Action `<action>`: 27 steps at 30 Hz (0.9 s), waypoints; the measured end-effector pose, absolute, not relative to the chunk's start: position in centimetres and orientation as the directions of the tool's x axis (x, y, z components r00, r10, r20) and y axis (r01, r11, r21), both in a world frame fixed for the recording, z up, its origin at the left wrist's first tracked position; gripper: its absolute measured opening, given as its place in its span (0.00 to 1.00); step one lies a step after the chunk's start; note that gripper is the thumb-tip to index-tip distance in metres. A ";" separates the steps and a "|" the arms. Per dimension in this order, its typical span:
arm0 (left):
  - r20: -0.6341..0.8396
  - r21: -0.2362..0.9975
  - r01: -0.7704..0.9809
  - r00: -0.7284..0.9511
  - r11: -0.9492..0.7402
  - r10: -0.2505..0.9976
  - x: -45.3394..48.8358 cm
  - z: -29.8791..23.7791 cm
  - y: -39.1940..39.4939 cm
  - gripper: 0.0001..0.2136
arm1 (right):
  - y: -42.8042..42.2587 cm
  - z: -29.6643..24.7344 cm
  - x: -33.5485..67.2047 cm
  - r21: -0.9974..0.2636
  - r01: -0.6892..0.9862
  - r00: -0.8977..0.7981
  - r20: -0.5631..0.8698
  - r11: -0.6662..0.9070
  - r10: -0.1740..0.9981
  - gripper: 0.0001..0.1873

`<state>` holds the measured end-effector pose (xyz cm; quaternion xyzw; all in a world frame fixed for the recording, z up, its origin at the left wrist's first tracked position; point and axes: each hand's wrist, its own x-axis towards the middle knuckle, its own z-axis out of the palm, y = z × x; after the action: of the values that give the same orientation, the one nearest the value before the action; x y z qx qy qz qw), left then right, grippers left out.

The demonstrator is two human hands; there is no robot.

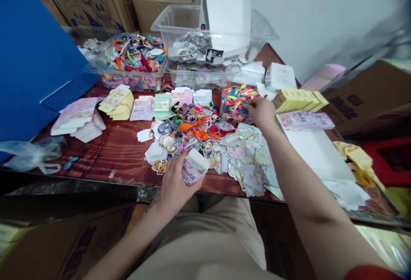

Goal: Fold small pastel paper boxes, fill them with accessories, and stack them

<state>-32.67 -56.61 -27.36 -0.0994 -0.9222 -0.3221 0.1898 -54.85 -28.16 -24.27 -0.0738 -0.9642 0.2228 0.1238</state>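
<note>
My left hand [175, 181] is closed around a small pale lilac box [194, 166] with its white flap open, held at the near edge of the wooden table [115, 149]. My right hand [261, 111] reaches to the back of the table. Its fingers are curled at a clear tub of bright small clips [236, 100]; whether they grip one is hidden. Between my hands lies a heap of coloured hair ties and accessories [192, 128]. A spread of pastel cut-out cards [248, 160] covers the table under my right forearm.
Flat folded boxes lie in stacks: pink [80, 117], yellow [117, 102], green [161, 104], and yellow assembled ones [300, 99] at right. Clear bins [136, 59] of accessories stand behind. A blue board [35, 57] leans at left, with cardboard cartons behind.
</note>
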 end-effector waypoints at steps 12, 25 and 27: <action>0.411 0.556 0.307 -0.909 0.772 0.066 -33.2 -27.1 -54.7 0.36 | -31.8 -20.7 -45.7 -0.993 -0.029 -0.993 0.015 0.111 -0.120 0.23; 0.400 0.586 0.298 -0.915 0.753 0.051 -32.2 -27.5 -54.2 0.38 | -37.4 -22.6 -35.5 -0.529 -0.578 -0.815 0.345 0.622 -0.465 0.11; 0.423 0.546 0.334 -0.902 0.768 0.091 -31.9 -27.6 -54.2 0.37 | -37.1 -22.6 -35.6 -0.551 -0.568 -0.821 0.327 0.611 -0.468 0.10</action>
<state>-31.94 -54.19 -27.58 -0.1154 -0.9210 -0.3203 0.1894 -35.59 -37.15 -22.60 0.2898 -0.8943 0.3326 0.0750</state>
